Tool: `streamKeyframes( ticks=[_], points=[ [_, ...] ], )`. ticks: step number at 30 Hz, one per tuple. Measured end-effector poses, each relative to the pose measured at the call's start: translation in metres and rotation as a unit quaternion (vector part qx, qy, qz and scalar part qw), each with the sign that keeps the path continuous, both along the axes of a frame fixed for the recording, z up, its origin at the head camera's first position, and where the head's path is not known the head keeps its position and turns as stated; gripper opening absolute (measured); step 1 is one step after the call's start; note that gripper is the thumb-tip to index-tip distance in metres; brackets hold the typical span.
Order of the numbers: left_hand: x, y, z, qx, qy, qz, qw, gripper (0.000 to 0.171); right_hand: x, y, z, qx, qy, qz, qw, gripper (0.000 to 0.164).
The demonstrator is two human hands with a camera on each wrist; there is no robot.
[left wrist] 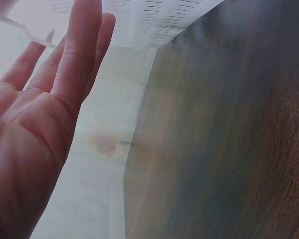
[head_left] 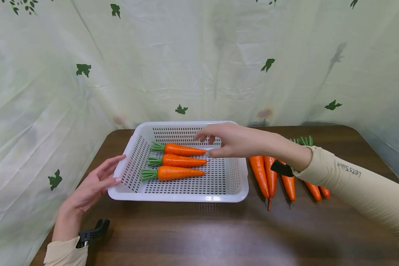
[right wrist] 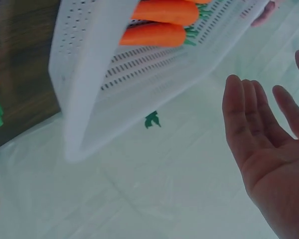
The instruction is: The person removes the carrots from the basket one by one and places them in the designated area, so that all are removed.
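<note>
A white perforated plastic basket (head_left: 186,198) stands on the table with three orange carrots inside, side by side: a back one (head_left: 183,149), a middle one (head_left: 183,161) and a front one (head_left: 179,173). Their green tops point left. At the basket's left rim, my left hand (head_left: 91,184) touches the edge with fingers fairly straight, as the left wrist view also shows. My right hand (head_left: 232,140) hovers over the basket's right half, near the back carrot's tip. Its fingers are loosely bent and hold nothing; the right wrist view shows its bare palm (right wrist: 279,169).
More carrots (head_left: 259,173) lie on the brown wooden table (head_left: 203,229) right of the basket, several of them, partly covered by the right forearm. A pale curtain (head_left: 186,66) with green leaf prints hangs behind the table and on both sides.
</note>
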State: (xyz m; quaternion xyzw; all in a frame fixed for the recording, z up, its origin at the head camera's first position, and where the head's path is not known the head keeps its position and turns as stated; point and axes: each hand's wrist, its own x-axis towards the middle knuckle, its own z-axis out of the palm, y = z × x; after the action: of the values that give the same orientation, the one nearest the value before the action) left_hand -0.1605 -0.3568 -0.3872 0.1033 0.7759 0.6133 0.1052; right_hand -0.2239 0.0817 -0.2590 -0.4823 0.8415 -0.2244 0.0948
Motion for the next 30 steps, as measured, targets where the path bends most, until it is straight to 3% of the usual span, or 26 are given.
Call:
streamKeyframes(
  ticks=[10,17,30],
  points=[
    [0.003,0.0,0.001,0.007,0.001,0.001,1.0,0.064,-0.014,-0.039,-0.004,0.011,-0.032,0.023,0.999,0.043],
    [0.001,0.002,0.001,0.001,0.003,-0.001,1.0,0.064,-0.021,-0.065,-0.015,0.003,-0.046,0.039,0.998,0.04],
    [0.0,0.001,0.001,0.016,-0.004,-0.005,0.9999,0.061,-0.033,-0.106,-0.046,0.044,-0.079,0.057,0.994,0.043]
  ],
)
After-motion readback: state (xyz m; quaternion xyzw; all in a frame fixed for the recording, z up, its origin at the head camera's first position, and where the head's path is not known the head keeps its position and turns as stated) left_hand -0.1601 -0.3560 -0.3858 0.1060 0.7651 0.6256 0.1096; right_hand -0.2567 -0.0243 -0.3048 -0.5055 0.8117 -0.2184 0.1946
